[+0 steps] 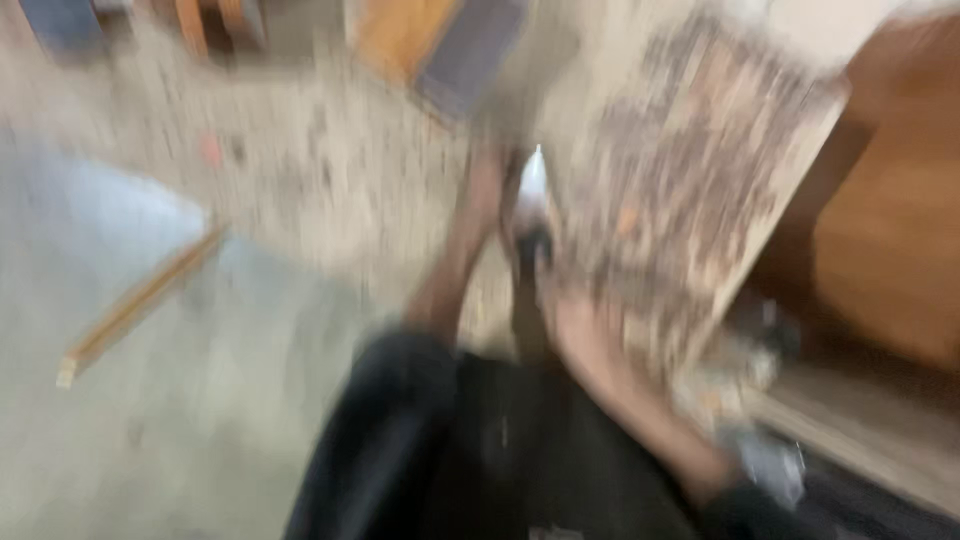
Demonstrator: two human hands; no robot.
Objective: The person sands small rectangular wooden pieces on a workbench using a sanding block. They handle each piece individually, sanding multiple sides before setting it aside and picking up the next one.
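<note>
The whole view is heavily blurred by motion. A large speckled brown-and-beige board [690,170] stands tilted at the upper right. My right hand [578,318] is at the board's lower left corner and seems to grip it; the forearm runs down to a dark sleeve. My left hand [488,185] reaches up along the board's left edge, and the blur hides its fingers. A small dark object with a pale tip [532,235] shows between the two hands; I cannot tell what it is or which hand has it.
A long wooden strip [140,300] lies on the grey floor at the left. Brown wooden furniture [890,230] fills the right side. Orange and grey panels [440,45] lean at the top. Speckled debris covers the floor beyond my hands.
</note>
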